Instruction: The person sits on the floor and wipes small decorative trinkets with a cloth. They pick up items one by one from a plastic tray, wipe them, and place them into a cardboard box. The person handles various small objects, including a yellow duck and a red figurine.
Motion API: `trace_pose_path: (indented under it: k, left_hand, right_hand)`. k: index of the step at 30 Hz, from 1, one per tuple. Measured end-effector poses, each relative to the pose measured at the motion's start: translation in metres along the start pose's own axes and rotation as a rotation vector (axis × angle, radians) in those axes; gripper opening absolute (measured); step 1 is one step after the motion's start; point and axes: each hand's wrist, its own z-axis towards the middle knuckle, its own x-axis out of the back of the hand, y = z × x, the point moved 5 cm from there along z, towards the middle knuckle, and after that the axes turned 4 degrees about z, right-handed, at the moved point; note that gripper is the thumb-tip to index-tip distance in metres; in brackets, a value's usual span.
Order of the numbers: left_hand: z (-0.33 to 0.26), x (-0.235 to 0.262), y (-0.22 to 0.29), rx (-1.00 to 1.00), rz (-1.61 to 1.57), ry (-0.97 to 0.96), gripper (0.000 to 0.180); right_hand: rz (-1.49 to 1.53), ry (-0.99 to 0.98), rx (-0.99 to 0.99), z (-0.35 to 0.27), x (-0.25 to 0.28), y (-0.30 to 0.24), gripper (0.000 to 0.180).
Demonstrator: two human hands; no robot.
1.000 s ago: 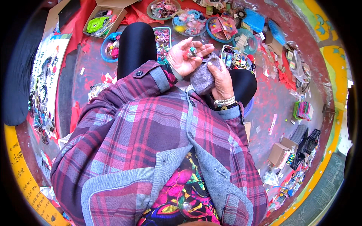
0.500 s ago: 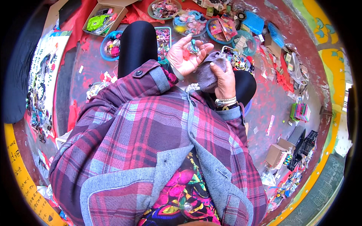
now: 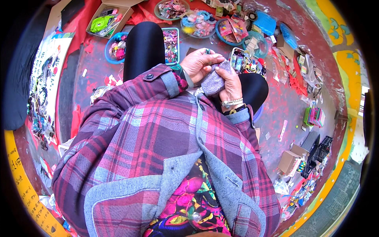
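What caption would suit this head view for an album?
Seated person's left hand and right hand work a small grey knitted piece above trays of colourful trinkets.

Across the red floor (image 3: 284, 102), clutter everywhere: a cardboard box (image 3: 108, 17) with a bright green item sits far left, a blue bowl (image 3: 114, 47) of trinkets just beside it. A rectangular tray (image 3: 170, 45) of colourful bits lies between the knees. Small cardboard boxes (image 3: 290, 160) cluster at right, near black crates (image 3: 318, 146).
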Motion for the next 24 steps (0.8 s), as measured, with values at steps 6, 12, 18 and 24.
trace_pose_path:
  k: [6,12,18,24]
  left_hand:
    - [0.000,-0.001,-0.002,0.046,-0.085,0.040,0.013]
    - [0.002,0.005,0.003,0.077,-0.262,0.026,0.013]
    - [0.002,0.007,0.013,-0.045,-0.090,0.005,0.015]
    - [-0.003,-0.007,0.006,-0.032,0.202,-0.118,0.017]
  right_hand:
    - [0.099,0.003,-0.030,-0.005,-0.004,-0.001,0.034]
    - [0.104,0.030,-0.039,0.001,0.006,0.002,0.025]
    - [0.199,0.054,-0.088,0.000,0.007,-0.002,0.019]
    - [-0.041,-0.081,-0.027,0.000,0.003,-0.002,0.029]
